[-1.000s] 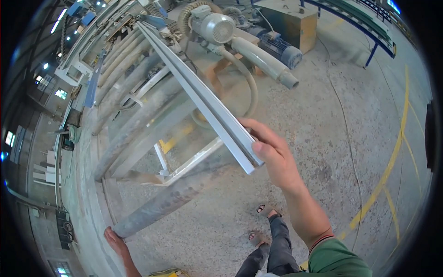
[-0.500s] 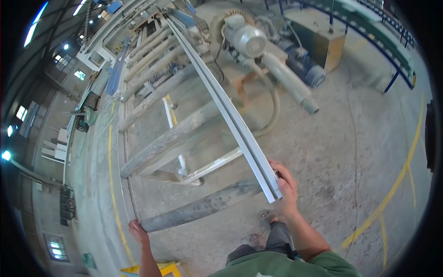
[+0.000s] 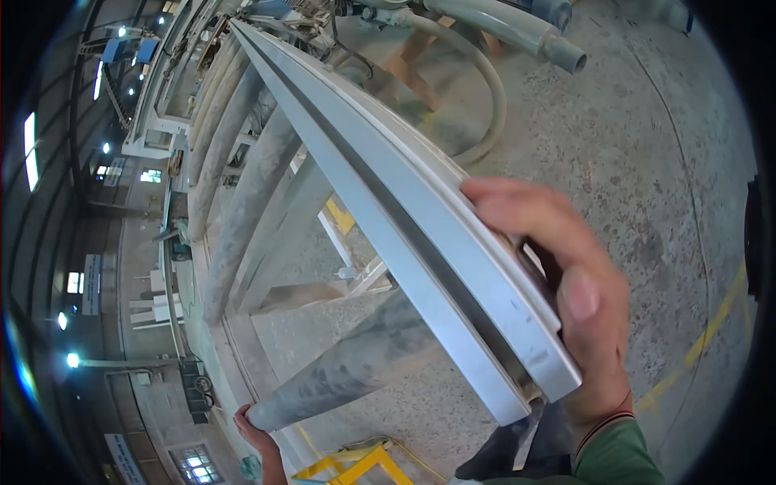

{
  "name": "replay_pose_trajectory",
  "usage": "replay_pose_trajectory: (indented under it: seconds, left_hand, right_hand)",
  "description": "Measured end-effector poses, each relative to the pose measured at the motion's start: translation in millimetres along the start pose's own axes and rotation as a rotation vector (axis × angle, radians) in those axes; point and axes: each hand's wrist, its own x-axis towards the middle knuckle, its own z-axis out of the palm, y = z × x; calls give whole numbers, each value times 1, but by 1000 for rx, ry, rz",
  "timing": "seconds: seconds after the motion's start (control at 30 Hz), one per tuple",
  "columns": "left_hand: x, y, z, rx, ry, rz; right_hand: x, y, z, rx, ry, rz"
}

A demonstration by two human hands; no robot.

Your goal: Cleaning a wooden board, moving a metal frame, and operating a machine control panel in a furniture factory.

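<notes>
A long silver metal rail (image 3: 453, 315) with a dark groove down its middle runs from the far upper left to close in front of me. My right hand (image 3: 578, 283) is closed on the right edge of its near end, fingers bent over the side and thumb showing. Low at the left, my left hand (image 3: 257, 432) is at the end of the nearest grey roller (image 3: 343, 368), its fingers curled at the corner of the roller conveyor frame (image 3: 234, 347). The roller partly hides what those fingers touch.
More rollers (image 3: 255, 170) line the frame beyond. A thick hose (image 3: 495, 105) and a grey pipe (image 3: 525, 32) lie past the rail. Yellow metal bars (image 3: 380, 469) stand near my left forearm. A yellow floor line (image 3: 695, 356) crosses the concrete on the right.
My view has come down close to the rail's near end, so the rail and right hand look much larger. Both hands stay at the same parts.
</notes>
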Motion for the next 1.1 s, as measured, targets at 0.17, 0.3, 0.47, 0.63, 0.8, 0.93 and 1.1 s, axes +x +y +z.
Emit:
replay_pose_trajectory:
  seconds: [0.17,0.3,0.47,0.63,0.8,0.93,1.1]
  left_hand:
    - [-5,6,11,41,-6,51]
    - [-7,4,3,66,54,75]
    - [-5,-3,4,96,68,89]
    - [-4,-6,3,67,75,87]
    - [-2,-5,1,72,44,110]
    - [-6,4,5,95,50,116]
    - [-5,2,5,115,66,127]
  right_hand:
    - [-5,17,6,8,74,-140]
    - [-6,12,6,50,44,-132]
    - [-6,13,1,-19,-14,-205]
    - [-6,17,6,0,31,-220]
    - [-6,9,5,4,34,-167]
    - [-6,10,5,-4,35,-151]
    - [-5,12,4,-13,27,-171]
